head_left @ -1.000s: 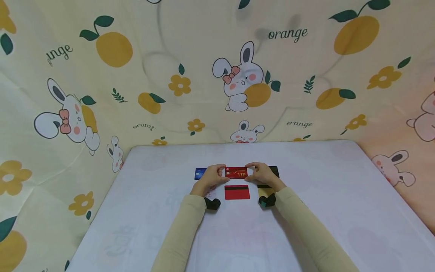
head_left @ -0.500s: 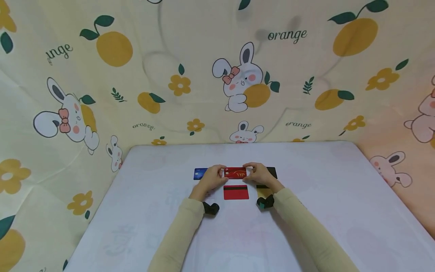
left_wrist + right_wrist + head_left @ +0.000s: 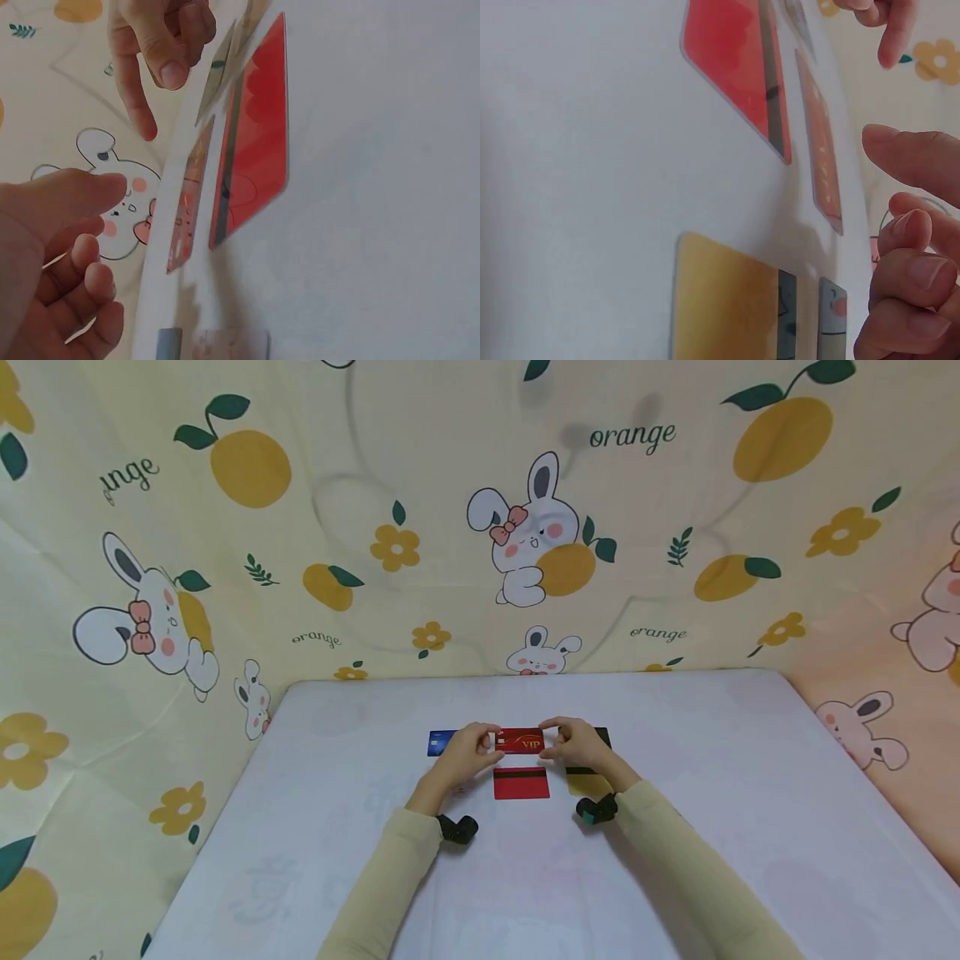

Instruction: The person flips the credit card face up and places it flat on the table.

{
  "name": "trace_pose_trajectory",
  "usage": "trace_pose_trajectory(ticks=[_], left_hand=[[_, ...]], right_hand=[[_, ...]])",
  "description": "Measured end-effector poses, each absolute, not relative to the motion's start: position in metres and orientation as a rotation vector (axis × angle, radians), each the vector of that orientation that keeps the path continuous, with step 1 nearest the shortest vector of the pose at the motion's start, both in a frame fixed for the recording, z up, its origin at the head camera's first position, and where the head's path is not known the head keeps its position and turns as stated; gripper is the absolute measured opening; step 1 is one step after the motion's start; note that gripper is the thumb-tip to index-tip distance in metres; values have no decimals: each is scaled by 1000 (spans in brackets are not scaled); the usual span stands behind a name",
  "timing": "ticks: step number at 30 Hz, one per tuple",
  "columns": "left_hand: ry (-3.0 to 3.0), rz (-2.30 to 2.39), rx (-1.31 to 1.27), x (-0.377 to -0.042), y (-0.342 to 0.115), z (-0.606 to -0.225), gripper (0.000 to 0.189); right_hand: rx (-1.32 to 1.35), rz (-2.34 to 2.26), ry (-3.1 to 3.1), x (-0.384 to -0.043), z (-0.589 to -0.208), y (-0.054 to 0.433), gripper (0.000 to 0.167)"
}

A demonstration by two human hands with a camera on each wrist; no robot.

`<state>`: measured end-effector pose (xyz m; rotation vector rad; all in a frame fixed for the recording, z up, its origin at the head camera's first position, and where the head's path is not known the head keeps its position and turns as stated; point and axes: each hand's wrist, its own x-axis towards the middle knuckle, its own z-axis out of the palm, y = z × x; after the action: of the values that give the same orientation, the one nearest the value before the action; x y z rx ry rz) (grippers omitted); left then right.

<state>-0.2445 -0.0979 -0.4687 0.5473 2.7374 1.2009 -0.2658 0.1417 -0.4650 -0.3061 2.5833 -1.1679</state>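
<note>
A red VIP card (image 3: 519, 741) lies in the far row on the table, between my two hands. My left hand (image 3: 467, 755) is at its left end and my right hand (image 3: 577, 745) at its right end, thumb and forefinger of each spread apart. In the left wrist view, the left hand (image 3: 64, 262) shows a gap to the VIP card (image 3: 187, 210). The right hand (image 3: 911, 292) likewise looks apart from it in the right wrist view. Nothing is held. Just nearer lies a red card with a dark stripe (image 3: 521, 784).
A blue card (image 3: 439, 743) is partly behind the left hand; a dark card (image 3: 603, 737) is partly behind the right. The gold striped card (image 3: 588, 785) lies by the right wrist. Another card by the left wrist is mostly hidden. A patterned cloth (image 3: 435, 460) hangs behind the white table (image 3: 300, 827).
The left wrist has shifted slightly left and nearer, the right wrist slightly right. Fingertips stay around the VIP card's ends. The cards show no clear movement on the table.
</note>
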Motion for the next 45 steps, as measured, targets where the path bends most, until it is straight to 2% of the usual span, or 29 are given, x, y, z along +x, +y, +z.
trace_pose_trajectory(ticks=[14,25,45], left_hand=[[2679,1172,591,-224,-106,-461,45],[2648,1112,589,-211,-111,-476,47],[2724,1000,570,-202,-111,-481,52]], right_hand=[[-360,-1238,2545,-245,-459,148,53],[-392,-1229,2543,-231,-463,150,51],[-407,-1252,2459,-218,-477,151,51]])
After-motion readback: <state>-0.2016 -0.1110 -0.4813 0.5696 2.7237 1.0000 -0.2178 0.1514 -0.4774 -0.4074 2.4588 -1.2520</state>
